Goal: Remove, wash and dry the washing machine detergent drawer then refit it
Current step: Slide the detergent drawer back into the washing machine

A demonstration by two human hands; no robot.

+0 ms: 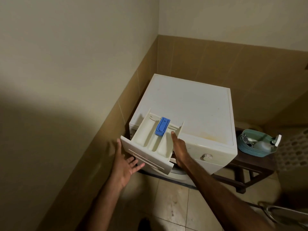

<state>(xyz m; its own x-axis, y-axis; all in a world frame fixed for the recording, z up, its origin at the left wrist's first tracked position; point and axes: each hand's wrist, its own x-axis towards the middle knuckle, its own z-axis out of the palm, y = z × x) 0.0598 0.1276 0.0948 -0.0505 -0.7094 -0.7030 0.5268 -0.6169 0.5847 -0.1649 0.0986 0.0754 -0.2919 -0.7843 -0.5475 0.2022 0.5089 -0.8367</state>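
Two bare forearms reach forward from the bottom of the view over a floor (173, 204) of pale tiles. The left hand (124, 161) is at about 7 o'clock from the detergent drawer (150, 140). Its palm faces up and its fingers are spread and loose; they lie under the lower edge of the drawer's front panel (146, 155), and the hand does not close on anything. I cannot tell if the fingertips touch the panel.

The right hand (178, 147) is at about 4 o'clock from the drawer. It holds the drawer's right wall: the thumb lies along the top of this wall, and the fingers go down beside and under the drawer, where they are hidden.

The drawer is pulled far out from the upper left corner of the washing machine (191, 114), and its back end is still at the slot. It is white, with three long compartments, and a blue insert (162, 128) stands in the middle one, toward the back. A round white knob (206, 156) is on the machine's front at 3 o'clock from the drawer.

Farther, at 3 o'clock from the machine, a teal basket (257, 151) rests on a dark wooden stand (250, 165). A spray bottle (268, 143) lies in the basket. The machine stands in a corner with brown tiles (233, 67) on the lower walls.
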